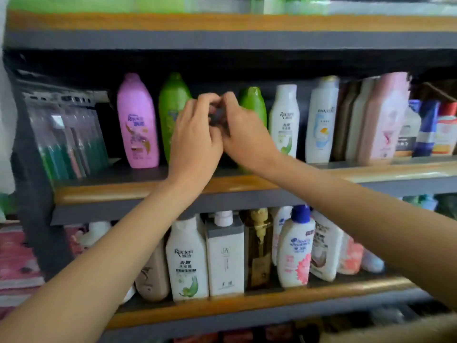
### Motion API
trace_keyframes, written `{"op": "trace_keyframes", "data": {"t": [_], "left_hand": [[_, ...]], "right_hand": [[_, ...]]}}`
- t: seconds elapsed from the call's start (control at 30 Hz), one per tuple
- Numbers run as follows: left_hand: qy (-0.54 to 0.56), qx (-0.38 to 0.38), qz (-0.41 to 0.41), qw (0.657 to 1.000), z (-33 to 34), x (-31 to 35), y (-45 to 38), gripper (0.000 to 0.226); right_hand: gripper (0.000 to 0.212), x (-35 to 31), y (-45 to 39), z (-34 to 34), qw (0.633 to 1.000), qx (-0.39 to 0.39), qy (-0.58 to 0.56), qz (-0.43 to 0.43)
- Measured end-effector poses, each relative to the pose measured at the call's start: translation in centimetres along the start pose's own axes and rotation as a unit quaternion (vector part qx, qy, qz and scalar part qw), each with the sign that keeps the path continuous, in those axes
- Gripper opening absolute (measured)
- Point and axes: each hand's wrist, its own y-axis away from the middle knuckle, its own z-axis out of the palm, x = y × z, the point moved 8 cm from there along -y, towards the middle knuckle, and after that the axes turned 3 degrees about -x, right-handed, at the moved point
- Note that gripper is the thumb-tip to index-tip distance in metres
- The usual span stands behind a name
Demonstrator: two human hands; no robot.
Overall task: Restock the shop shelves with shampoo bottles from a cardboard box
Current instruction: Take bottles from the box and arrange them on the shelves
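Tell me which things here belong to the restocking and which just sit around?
Job: left hand and right hand, both gripping a dark bottle on the middle shelf.
Just there: pink bottle, packs of toothbrushes, white bottles below.

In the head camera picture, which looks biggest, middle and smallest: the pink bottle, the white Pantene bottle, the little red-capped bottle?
1. Pink bottle and white Pantene bottle: look about alike, so no ranking.
2. Red-capped bottle: clearly smallest.
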Motion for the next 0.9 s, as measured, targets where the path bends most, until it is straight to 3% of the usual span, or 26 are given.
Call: {"op": "trace_keyframes", "data": {"t": [0.13, 0.23, 0.37, 0.5, 0.67, 0.77, 0.83, 0.9], "left_hand": [[0.052, -0.108, 0.11, 0.987, 6.2, 7.6, 6.7, 0.046], [0.109, -0.222, 0.143, 0.958, 12.7, 12.2, 13.3, 0.044], [0.15, -0.393, 0.14, 0.897, 21.5, 17.0, 22.3, 0.051], [0.089, -0.591, 0.133, 0.791, 28.9, 19.9, 30.9, 0.053], [0.048, -0.709, 0.092, 0.698, 33.7, 19.7, 37.7, 0.052], [0.039, -0.744, 0.065, 0.664, 34.9, 19.2, 40.1, 0.05], [0.034, -0.754, 0.048, 0.654, 35.2, 18.7, 41.1, 0.049], [0.03, -0.757, 0.03, 0.651, 35.4, 18.0, 41.9, 0.047]], "right_hand": [[0.024, 5.2, 10.0, -7.1, 0.999, 0.009, 0.02, 0.034], [0.012, 12.1, 19.6, -8.2, 0.981, -0.106, 0.098, 0.133], [0.028, 21.6, 33.5, -6.3, 0.869, -0.379, 0.207, 0.244], [0.03, 28.4, 45.5, -4.4, 0.744, -0.574, 0.212, 0.268], [0.042, 32.5, 57.2, 0.2, 0.592, -0.755, 0.167, 0.227], [0.023, 32.8, 60.8, 4.0, 0.587, -0.77, 0.2, 0.152], [0.042, 32.6, 63.1, 6.1, 0.559, -0.796, 0.217, 0.085], [0.05, 32.4, 64.0, 7.3, 0.556, -0.79, 0.257, 0.034]]}}
